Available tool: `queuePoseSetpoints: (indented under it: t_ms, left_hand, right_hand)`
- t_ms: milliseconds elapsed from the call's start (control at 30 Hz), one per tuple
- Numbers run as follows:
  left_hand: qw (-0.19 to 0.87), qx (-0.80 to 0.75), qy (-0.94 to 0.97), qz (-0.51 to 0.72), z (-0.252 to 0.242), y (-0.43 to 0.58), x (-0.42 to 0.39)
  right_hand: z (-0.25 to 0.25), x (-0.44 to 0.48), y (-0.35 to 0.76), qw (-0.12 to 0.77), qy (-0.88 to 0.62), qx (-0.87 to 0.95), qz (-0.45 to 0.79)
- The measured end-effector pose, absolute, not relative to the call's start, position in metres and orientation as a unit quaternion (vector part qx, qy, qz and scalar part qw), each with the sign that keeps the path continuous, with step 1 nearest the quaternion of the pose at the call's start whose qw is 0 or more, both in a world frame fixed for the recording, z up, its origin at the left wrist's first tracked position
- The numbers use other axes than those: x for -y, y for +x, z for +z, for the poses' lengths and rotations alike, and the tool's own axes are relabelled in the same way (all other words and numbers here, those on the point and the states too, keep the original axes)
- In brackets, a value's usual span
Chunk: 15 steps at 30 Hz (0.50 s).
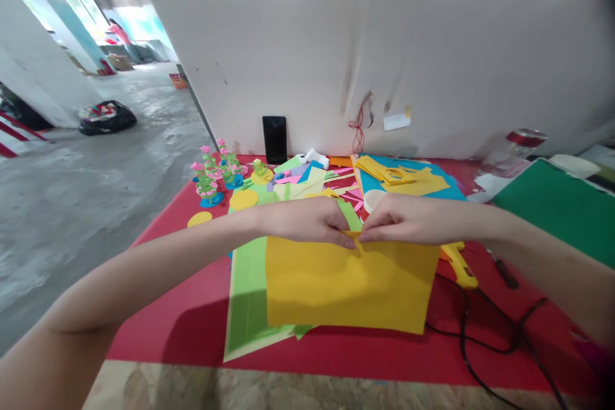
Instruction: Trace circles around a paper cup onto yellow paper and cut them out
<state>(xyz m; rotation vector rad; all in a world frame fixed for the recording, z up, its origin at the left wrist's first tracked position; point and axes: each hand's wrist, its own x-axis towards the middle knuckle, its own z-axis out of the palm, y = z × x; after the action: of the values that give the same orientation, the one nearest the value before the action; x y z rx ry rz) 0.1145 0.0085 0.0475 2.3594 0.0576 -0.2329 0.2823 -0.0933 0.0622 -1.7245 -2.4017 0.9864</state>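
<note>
Both hands meet at the middle of the top edge of a yellow sheet [350, 288], which looks like felt or craft foam. My left hand [319, 219] pinches that edge between thumb and fingers. Close beside it, my right hand [391, 219] pinches the same edge, and the sheet puckers between the fingertips. Below the grip the sheet hangs over a light green sheet [250, 295] on the red tabletop [192, 307]. A white and red cup [372, 200] stands just behind my right hand, partly hidden by it.
Small pink and green craft flowers [207, 182] stand at the left near yellow discs [243, 199]. A black phone [275, 139] leans on the partition. At right lie a yellow glue gun [460, 264], black cables [464, 327], a green sheet [557, 208] and a clear jar [512, 154].
</note>
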Motion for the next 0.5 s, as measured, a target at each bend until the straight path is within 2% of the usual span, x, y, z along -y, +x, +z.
queuePoseSetpoints:
  t_ms: [167,267,300,400,467,500]
  left_hand:
    - [0.374,-0.068,0.921,-0.089,0.055,0.089,-0.023]
    - [0.379,-0.114,0.913,-0.095,0.054,0.065,-0.037]
    - [0.392,-0.142,0.905,-0.091,0.053,0.057,-0.042]
    - [0.500,-0.274,0.822,-0.014,0.043,0.042,-0.046]
    - [0.622,-0.320,0.711,0.078,0.033,0.041,-0.041]
    - [0.678,-0.320,0.650,0.126,0.027,0.043,-0.036]
  right_hand:
    - [0.066,0.109,0.311,0.018,-0.574,0.746,0.337]
    - [0.070,0.128,0.341,0.028,-0.614,0.727,0.307]
    - [0.070,0.135,0.349,0.063,-0.644,0.712,0.272]
    - [0.064,0.149,0.355,0.260,-0.721,0.623,0.161]
    - [0.052,0.152,0.344,0.372,-0.726,0.553,0.170]
    - [0.045,0.152,0.334,0.412,-0.711,0.525,0.220]
